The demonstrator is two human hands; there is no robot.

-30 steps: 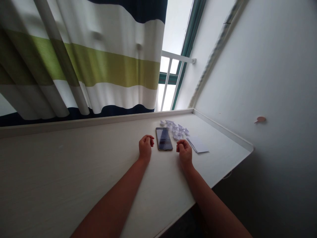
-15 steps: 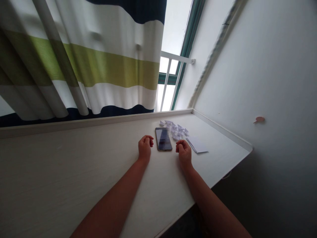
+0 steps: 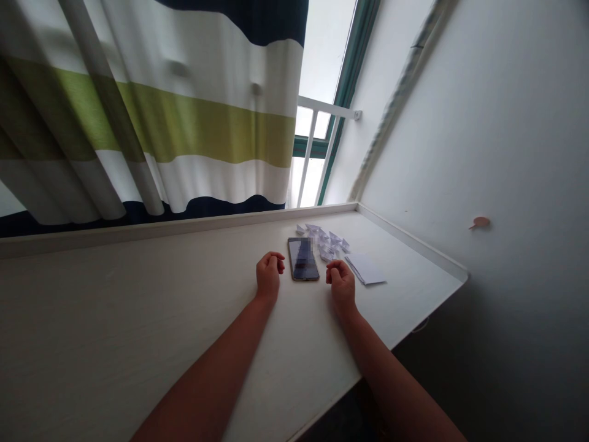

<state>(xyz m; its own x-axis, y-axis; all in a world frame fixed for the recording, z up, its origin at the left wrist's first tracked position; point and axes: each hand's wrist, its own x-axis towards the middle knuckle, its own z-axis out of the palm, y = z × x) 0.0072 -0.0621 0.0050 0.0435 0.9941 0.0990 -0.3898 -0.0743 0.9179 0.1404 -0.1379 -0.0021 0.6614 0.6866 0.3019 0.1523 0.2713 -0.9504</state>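
Observation:
A smartphone (image 3: 304, 264) lies face up on the white table, its dark screen showing a reflection. Just left of it rests my left hand (image 3: 270, 271), the fingers curled into a loose fist with nothing visible in them. My right hand (image 3: 341, 280) is on the phone's other side, likewise curled and holding nothing that I can see. Neither hand touches the phone. Behind the right hand lies a cluster of small folded white paper pieces (image 3: 327, 243). A small stack of white paper sheets (image 3: 367, 269) is to the right of that hand.
The white table (image 3: 138, 307) has a raised rim (image 3: 184, 224) along its back and right sides. A striped curtain (image 3: 184, 123) hangs behind it, beside a window with a white railing (image 3: 329, 107). A pink hook-like piece (image 3: 481, 221) is on the right wall.

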